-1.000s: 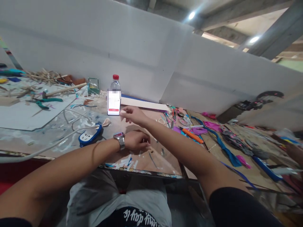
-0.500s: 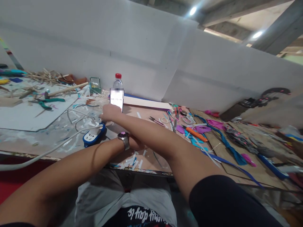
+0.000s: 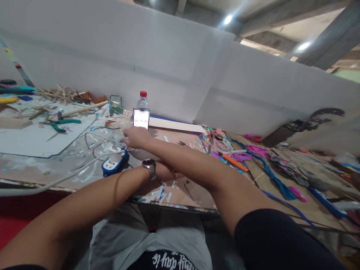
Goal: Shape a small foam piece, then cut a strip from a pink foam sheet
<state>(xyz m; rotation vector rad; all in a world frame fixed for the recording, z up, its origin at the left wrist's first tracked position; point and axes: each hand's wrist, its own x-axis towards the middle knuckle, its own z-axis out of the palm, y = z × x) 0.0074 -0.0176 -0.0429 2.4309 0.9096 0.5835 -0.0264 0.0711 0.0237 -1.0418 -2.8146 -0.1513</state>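
Well, the right hand [image 3: 137,137] is bent in front of the phone [image 3: 141,118] and hides its bottom part. I can't tell if its fingers hold or touch anything. The left hand [image 3: 165,171] is mostly under the right arm, so I can't tell about its grip either. The phone stands up in front of the bottle [image 3: 143,99], near the blue power strip [image 3: 114,165]. It looks light, stiff and slippery, and its glass could crack, so its 2 side edges seem best to hold.

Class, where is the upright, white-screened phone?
Left of centre in the head view, the phone stands behind the right hand, in front of the red-capped clear plastic bottle.
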